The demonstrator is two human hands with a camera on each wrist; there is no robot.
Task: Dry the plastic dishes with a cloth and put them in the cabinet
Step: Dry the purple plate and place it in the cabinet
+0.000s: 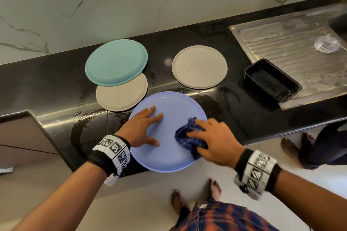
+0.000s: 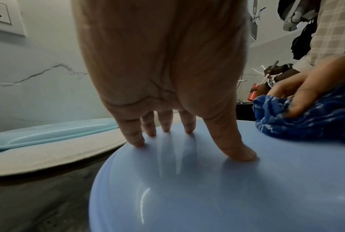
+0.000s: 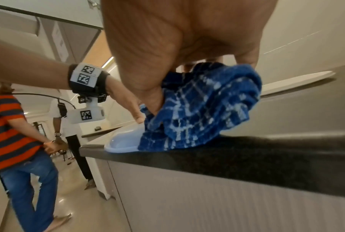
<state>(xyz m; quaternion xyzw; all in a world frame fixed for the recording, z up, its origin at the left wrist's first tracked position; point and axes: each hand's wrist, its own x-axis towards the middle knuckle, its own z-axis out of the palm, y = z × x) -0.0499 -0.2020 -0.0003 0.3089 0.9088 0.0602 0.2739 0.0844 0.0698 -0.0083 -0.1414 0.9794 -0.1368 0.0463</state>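
Drying was at an early stage: the blue plate (image 1: 169, 131) lay at the near counter (image 1: 244, 118) edge, inverted apparently. The left hand (image 1: 142, 127) pressed it flat, fingers spread; the right hand (image 1: 212, 142) gripped the cloth (image 1: 189, 137) on it. Three plates (image 1: 199, 66) and a black tray (image 1: 272, 80) beyond awaited handling; none was stowed.
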